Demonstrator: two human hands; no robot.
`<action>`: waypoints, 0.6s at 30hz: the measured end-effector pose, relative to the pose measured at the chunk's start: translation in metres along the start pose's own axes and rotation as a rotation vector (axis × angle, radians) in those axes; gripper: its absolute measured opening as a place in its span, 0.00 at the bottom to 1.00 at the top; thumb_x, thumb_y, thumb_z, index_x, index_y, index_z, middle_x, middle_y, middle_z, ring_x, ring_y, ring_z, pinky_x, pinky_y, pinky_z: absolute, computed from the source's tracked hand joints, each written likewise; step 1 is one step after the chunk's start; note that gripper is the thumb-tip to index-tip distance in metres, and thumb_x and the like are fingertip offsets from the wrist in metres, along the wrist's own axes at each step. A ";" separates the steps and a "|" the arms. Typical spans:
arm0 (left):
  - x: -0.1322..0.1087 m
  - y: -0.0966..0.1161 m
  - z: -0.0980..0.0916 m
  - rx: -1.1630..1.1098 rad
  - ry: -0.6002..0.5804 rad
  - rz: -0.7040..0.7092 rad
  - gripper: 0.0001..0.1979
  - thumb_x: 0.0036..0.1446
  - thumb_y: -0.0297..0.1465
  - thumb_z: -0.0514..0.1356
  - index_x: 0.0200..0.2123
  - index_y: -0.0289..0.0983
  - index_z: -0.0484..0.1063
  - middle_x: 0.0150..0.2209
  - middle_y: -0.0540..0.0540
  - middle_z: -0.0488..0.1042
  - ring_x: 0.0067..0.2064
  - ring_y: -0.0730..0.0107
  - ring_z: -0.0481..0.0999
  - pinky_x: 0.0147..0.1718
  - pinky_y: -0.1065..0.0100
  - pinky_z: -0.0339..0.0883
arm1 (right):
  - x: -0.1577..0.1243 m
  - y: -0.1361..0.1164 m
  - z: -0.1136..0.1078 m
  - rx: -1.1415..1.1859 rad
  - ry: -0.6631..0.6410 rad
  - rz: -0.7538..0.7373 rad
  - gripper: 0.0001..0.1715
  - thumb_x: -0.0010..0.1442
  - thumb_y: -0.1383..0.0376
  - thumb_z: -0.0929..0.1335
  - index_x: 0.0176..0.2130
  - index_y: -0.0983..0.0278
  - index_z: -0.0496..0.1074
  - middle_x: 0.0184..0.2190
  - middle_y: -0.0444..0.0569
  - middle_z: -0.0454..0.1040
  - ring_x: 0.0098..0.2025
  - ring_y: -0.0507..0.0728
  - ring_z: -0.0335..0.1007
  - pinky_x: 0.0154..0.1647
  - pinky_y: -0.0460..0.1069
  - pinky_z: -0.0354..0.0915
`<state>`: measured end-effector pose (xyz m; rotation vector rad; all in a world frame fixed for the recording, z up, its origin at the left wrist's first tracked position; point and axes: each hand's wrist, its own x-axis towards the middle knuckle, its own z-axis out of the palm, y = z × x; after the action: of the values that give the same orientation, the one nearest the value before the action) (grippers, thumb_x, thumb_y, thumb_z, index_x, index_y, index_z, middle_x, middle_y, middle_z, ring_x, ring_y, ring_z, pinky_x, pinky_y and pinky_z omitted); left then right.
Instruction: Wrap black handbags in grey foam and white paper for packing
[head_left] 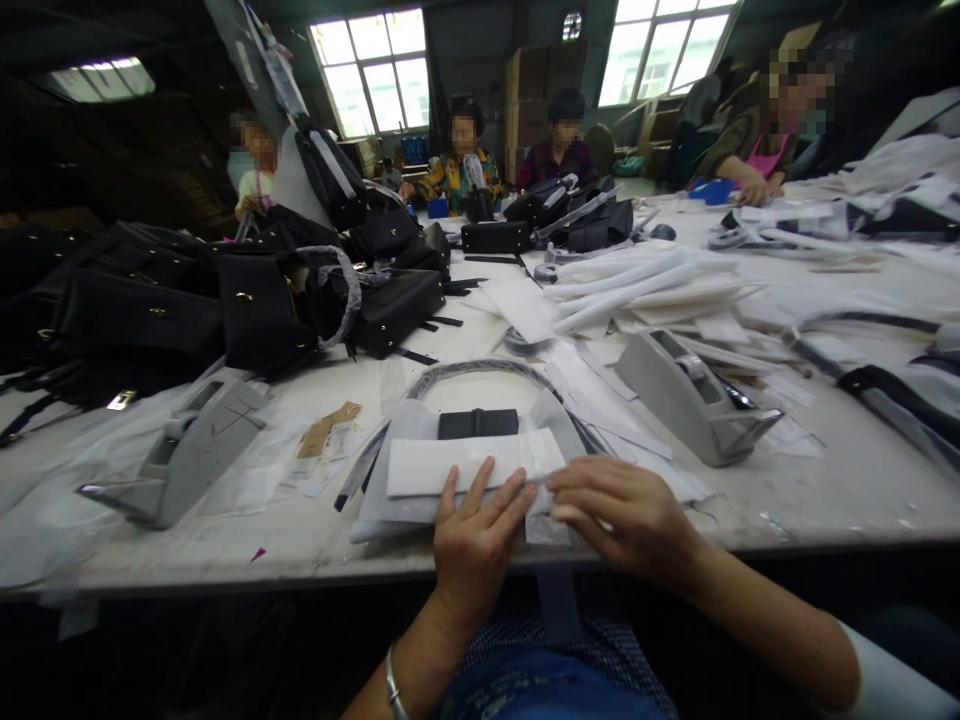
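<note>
Head view: a smooth, rectangular white sheet (431, 467) lies just nearside of a black banded panel (459, 425). The left hand (478, 535) rests on it, fingers spread; the right hand (637, 515) curls at crinkled clear film (546, 522), grip unclear.

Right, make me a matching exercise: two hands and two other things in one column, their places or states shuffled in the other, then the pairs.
1. left hand
2. tape dispensers
3. right hand
4. black bags

A. heaped on the left side of the picture
B. fingers bent, near the right end of the white strip
C. fingers spread on the white strip
D. grey, one on each side of the white strip

Pairs: 1-C, 2-D, 3-B, 4-A
</note>
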<state>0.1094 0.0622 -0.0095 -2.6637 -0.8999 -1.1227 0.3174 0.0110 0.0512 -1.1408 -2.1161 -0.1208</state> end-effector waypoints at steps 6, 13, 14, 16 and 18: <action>0.001 -0.001 0.001 -0.009 0.039 0.032 0.15 0.67 0.28 0.56 0.53 0.46 0.75 0.54 0.53 0.77 0.61 0.54 0.71 0.66 0.46 0.47 | 0.054 0.067 0.011 -0.123 -0.326 0.235 0.21 0.61 0.61 0.71 0.52 0.67 0.75 0.51 0.59 0.78 0.53 0.64 0.74 0.57 0.59 0.68; -0.001 -0.004 0.004 -0.011 0.038 0.050 0.15 0.67 0.28 0.56 0.54 0.46 0.75 0.54 0.53 0.76 0.61 0.54 0.70 0.68 0.48 0.43 | 0.069 0.091 0.022 -0.225 -0.715 0.275 0.32 0.63 0.44 0.64 0.50 0.66 0.77 0.51 0.59 0.78 0.57 0.68 0.70 0.65 0.67 0.50; -0.002 -0.005 0.003 -0.007 0.035 0.052 0.16 0.67 0.28 0.56 0.54 0.46 0.74 0.55 0.53 0.76 0.61 0.55 0.70 0.68 0.48 0.43 | 0.071 0.094 0.023 -0.232 -0.725 0.281 0.35 0.62 0.41 0.64 0.49 0.66 0.78 0.50 0.60 0.78 0.56 0.69 0.71 0.65 0.67 0.49; -0.002 -0.006 0.003 0.001 0.029 0.058 0.16 0.66 0.28 0.57 0.55 0.46 0.74 0.54 0.52 0.77 0.62 0.55 0.70 0.68 0.47 0.43 | 0.077 0.100 0.026 -0.213 -0.760 0.301 0.38 0.60 0.38 0.64 0.46 0.66 0.79 0.47 0.60 0.79 0.54 0.69 0.72 0.65 0.68 0.48; -0.002 -0.005 0.003 0.007 0.033 0.057 0.16 0.66 0.28 0.57 0.54 0.46 0.74 0.54 0.51 0.77 0.61 0.55 0.70 0.67 0.47 0.44 | 0.081 0.104 0.026 -0.162 -0.773 0.332 0.36 0.60 0.39 0.64 0.44 0.65 0.80 0.46 0.59 0.80 0.53 0.68 0.74 0.65 0.68 0.48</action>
<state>0.1071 0.0667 -0.0131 -2.6393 -0.8156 -1.1447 0.3534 0.1399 0.0581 -1.8330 -2.5454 0.3683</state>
